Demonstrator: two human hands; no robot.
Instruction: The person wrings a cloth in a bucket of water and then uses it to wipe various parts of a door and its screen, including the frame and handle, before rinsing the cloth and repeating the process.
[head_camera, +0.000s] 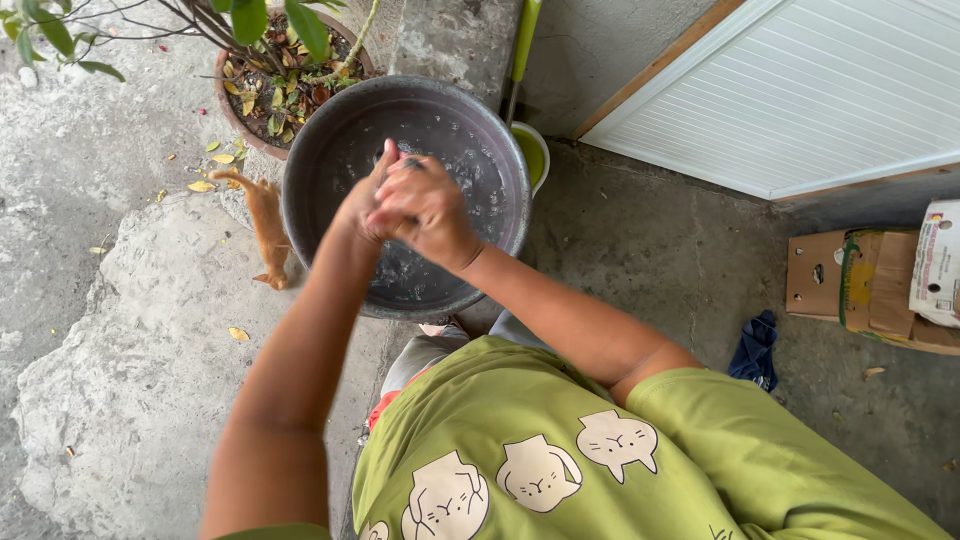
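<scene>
Grey round metal basin (320, 150) of water sat on the concrete floor (140, 360), beside a potted plant (275, 80). Above it, left hand (362, 205) and right hand (425, 205) were clasped, fingers pressed together, holding nothing visible.

Soft even daylight, faint shadows, slight blur on hands (405, 205)

Rough grey concrete floor (130, 390) lies in flat daylight, strewn with dry leaves. A potted plant (280, 70) stands at its far edge. Right of the pot leans a white ribbed panel (800, 90); below the panel sit cardboard boxes (880, 285) and a dark blue cloth (755, 350).
</scene>
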